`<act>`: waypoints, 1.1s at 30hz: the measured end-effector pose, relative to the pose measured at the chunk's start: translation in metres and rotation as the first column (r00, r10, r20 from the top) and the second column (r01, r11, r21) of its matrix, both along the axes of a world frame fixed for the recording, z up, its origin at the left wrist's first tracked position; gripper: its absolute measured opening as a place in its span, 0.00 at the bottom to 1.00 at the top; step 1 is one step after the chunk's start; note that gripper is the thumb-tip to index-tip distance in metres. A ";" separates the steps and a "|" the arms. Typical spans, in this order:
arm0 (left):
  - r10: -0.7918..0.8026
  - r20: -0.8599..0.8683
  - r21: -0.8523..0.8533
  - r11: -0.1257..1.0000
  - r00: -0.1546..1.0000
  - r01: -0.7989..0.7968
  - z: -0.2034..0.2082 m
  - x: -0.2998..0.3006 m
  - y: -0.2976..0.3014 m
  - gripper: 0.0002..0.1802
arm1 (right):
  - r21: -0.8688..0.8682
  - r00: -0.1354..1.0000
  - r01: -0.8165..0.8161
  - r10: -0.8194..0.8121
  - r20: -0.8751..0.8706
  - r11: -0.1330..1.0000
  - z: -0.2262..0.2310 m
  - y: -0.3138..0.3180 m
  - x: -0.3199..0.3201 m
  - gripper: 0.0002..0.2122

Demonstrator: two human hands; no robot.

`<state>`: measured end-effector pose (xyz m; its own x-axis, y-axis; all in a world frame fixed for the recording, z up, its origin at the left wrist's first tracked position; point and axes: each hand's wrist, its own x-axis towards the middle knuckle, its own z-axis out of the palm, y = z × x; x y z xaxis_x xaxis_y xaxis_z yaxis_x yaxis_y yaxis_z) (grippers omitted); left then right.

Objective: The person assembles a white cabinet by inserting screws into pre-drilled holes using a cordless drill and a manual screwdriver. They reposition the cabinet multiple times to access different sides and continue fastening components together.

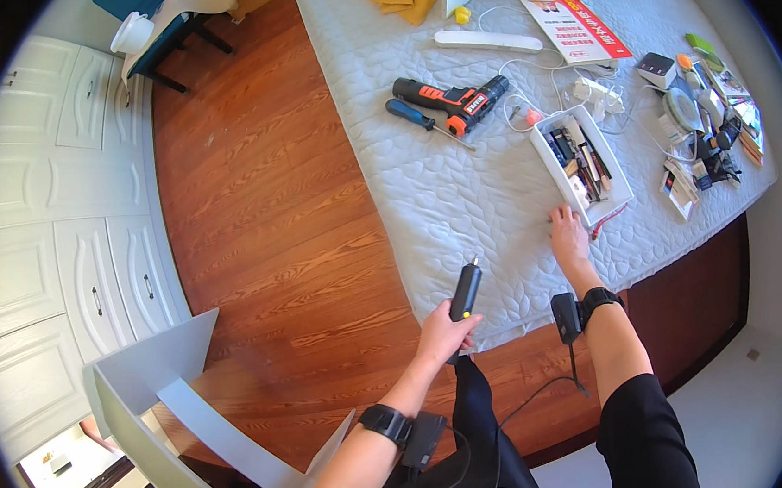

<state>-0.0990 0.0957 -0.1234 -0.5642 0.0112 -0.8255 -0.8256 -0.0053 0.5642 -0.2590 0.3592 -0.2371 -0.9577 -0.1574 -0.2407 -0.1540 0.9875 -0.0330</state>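
My left hand is closed around a slim black electric pen tool with a metal tip and a yellow spot. Its tip points up and away, over the near edge of the bed. My right hand rests by the near left corner of a white open box, fingers slightly apart and touching or almost touching its wall. Inside the box lie several pens and slim tools. A short red cord shows beside the box's near end.
A black-and-orange cordless drill and a blue-handled screwdriver lie on the quilted bed. White cables and an adapter are behind the box. Assorted small items crowd the right. A white panel structure stands lower left.
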 end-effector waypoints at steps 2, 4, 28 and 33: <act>0.027 0.027 0.033 0.999 0.999 -0.028 -0.005 -0.005 0.008 0.25 | 0.010 0.996 -0.057 0.058 -0.070 0.998 -0.005 0.001 -0.005 0.07; 0.000 0.012 0.011 1.000 1.000 0.000 -0.010 -0.006 0.013 0.25 | -0.021 0.999 -0.038 0.038 0.011 0.999 -0.004 0.003 -0.007 0.09; -0.194 -0.653 -0.305 0.952 0.732 -0.020 -0.065 -0.026 0.056 0.41 | -0.725 0.534 0.655 -0.549 0.643 -0.213 0.040 -0.073 0.106 0.09; -0.175 -0.394 -0.357 0.934 0.902 0.026 -0.069 0.017 0.032 0.38 | -0.697 0.562 0.671 -0.442 0.700 -0.251 0.054 -0.076 0.118 0.11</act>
